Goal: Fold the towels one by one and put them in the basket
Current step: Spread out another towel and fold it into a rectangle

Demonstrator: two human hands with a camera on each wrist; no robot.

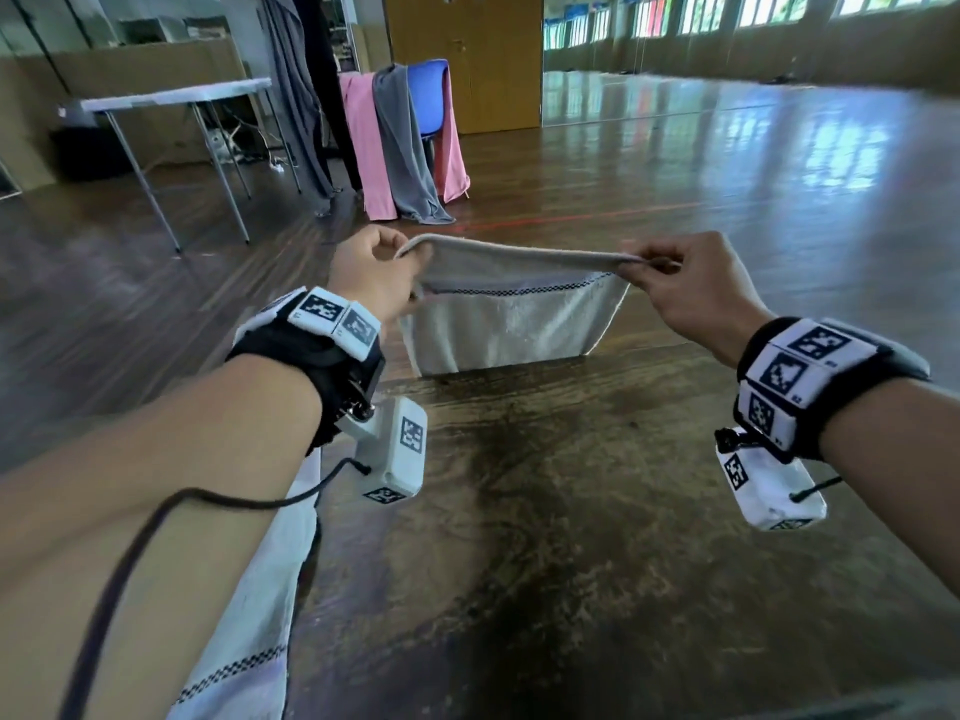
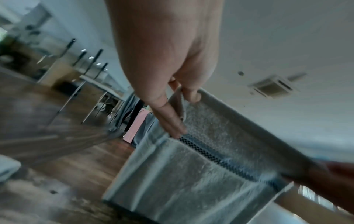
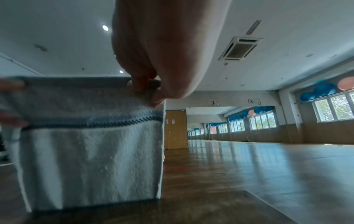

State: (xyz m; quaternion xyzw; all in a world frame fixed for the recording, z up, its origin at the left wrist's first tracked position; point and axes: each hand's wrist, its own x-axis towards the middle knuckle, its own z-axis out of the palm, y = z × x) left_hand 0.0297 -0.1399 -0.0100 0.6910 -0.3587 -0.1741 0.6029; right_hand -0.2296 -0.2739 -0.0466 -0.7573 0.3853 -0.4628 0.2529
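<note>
A white towel with a dark checkered stripe hangs doubled over between my two hands above the far edge of the wooden table. My left hand pinches its top left corner, and my right hand pinches the top right corner. The towel's lower edge hangs at about the table's far edge. In the left wrist view the towel hangs below my left fingers. The right wrist view shows the towel under my right fingers. A second white towel lies on the table under my left forearm. No basket is in view.
A blue chair behind the table carries a pink towel and a grey towel. A folding table stands at the back left. Shiny wooden floor stretches to the right.
</note>
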